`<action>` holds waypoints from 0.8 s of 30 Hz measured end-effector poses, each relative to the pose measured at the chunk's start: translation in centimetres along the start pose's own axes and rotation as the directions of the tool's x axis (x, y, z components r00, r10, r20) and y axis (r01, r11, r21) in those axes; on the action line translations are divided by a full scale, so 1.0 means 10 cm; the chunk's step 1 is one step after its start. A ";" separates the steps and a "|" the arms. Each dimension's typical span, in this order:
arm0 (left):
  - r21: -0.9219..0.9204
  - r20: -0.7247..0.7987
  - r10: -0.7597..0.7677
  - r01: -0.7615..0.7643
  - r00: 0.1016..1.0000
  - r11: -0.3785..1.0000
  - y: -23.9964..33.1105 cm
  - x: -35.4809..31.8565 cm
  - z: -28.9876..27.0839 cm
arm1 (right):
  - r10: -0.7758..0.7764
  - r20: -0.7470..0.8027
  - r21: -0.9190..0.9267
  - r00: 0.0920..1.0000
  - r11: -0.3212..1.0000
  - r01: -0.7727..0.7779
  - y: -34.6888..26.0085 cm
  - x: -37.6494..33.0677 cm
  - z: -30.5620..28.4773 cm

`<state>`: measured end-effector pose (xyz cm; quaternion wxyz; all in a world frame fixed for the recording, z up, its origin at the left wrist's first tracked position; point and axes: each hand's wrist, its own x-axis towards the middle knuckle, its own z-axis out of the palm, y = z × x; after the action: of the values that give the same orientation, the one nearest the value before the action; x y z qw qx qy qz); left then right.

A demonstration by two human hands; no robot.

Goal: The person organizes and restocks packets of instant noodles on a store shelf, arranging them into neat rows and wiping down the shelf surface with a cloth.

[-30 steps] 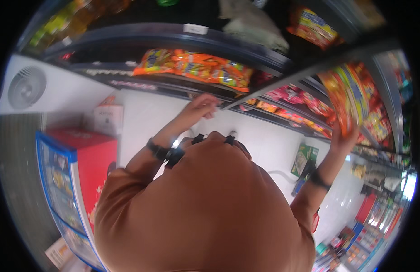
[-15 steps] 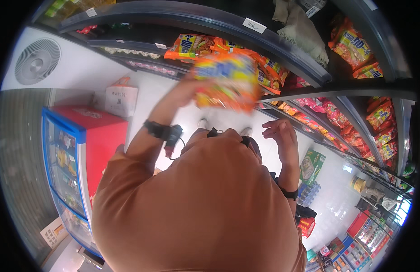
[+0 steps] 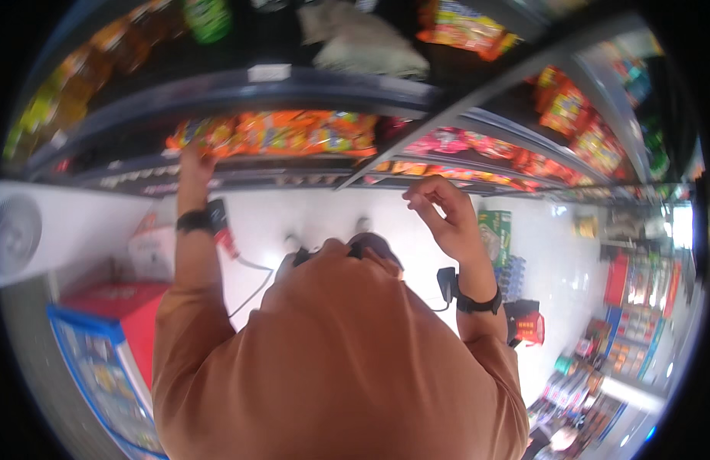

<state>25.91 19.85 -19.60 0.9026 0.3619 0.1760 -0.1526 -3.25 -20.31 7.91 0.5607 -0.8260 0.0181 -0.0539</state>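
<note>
Reaching left hand (image 3: pixel 195 159): stretched forward to the left end of a row of orange packets (image 3: pixel 301 132), fingers against or just in front of the end packet (image 3: pixel 188 130); blur hides the fingertips, so I cannot tell whether they pinch it or only press on it.
Right hand (image 3: pixel 445 215): empty, raised over the pale floor (image 3: pixel 401 201), fingers loosely curled and thumb near them, touching nothing.
Orange packets: lying side by side on the shelf (image 3: pixel 309 162) below the upper shelf (image 3: pixel 178 93); more orange packets (image 3: pixel 565 107) sit on the shelving at right, well apart from both hands.
Just changed: the left hand, which swung a blurred packet in mid-air in front of the row a moment earlier, is now up at the row's left end, and no packet hangs in the open.
Meaning for the work: my judgement is that the carried packet has reached the row and is being set or adjusted there; blur keeps this unsure.
Against the oldest frame: the right hand then gripped an orange packet at the right-hand shelving, while the left hung empty; now the right is empty.
View: turned somewhat; the white fan (image 3: pixel 16 234) sits lower and further left than in both earlier frames.
</note>
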 end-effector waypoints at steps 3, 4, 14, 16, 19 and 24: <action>0.130 0.013 -0.029 0.027 0.999 0.991 0.11 -0.69 0.59 | -0.121 0.024 -0.308 0.992 0.943 0.122 -0.30 0.17 -0.45; 0.177 -0.032 -0.094 0.098 0.995 0.979 0.13 -0.77 0.73 | -0.132 0.004 -0.425 0.991 0.897 0.121 -0.33 0.26 -0.62; 0.631 -0.062 -0.180 0.178 0.982 0.755 -1.08 -1.94 1.51 | -0.671 -0.080 -0.990 0.737 0.143 0.022 0.51 2.02 -2.54; 0.670 0.021 -0.251 0.172 0.968 0.722 -1.31 -2.14 1.71 | -0.607 -0.020 -0.992 0.795 0.108 0.058 0.44 2.18 -2.77; 0.709 0.090 -0.261 0.122 0.961 0.695 -1.51 -2.36 1.99 | -0.614 0.072 -0.987 0.786 0.069 0.144 0.39 2.18 -2.95; 0.696 0.026 -0.139 0.082 0.990 0.713 -1.64 -2.50 1.96 | -0.664 0.229 -0.949 0.712 0.012 0.316 0.37 2.10 -3.07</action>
<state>1.03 -1.68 -5.47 0.6971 0.6558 0.0929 -0.2744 14.35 -51.91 17.12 -0.1338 -0.9155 -0.1647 -0.3418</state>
